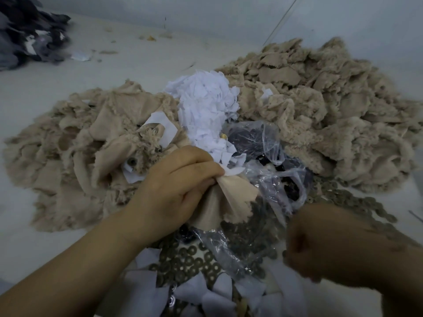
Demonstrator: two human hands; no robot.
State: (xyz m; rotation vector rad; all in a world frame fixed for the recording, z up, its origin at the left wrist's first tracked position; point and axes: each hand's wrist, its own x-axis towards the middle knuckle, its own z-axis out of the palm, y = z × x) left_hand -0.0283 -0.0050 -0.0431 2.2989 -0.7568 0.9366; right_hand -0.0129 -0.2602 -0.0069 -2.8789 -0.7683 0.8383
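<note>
My left hand (176, 186) grips a beige fabric piece (229, 197), the fingers curled around its gathered top. My right hand (325, 243) is lower and nearer to me. It is blurred and its fingers look curled, but I cannot tell if it holds something small or nothing.

The beige fabric piece stands like a small cone just under my left hand's fingers, with the smooth side outward and the fuzzy edge toward my right hand. Under it and between both hands many metal rings (183, 261) lie on the worktop (137, 53), flat, each with a hole in the middle. Just beyond my right hand is a crumpled plastic bag (270, 143) with dark small parts inside. Beyond the knuckles of my left hand is a heap of white scraps (206, 104). To the left of that hand lies a plush heap (68, 138), and a bigger plush heap (320, 99) is far beyond my right hand. A dark fabric pile (29, 35) is well apart, far to the left.

I judge that I am preparing this one piece to receive a small part. The next move calls for my right hand to bring one part to the pinched place, while my left hand holds the soft fabric tight so it does not slip.
</note>
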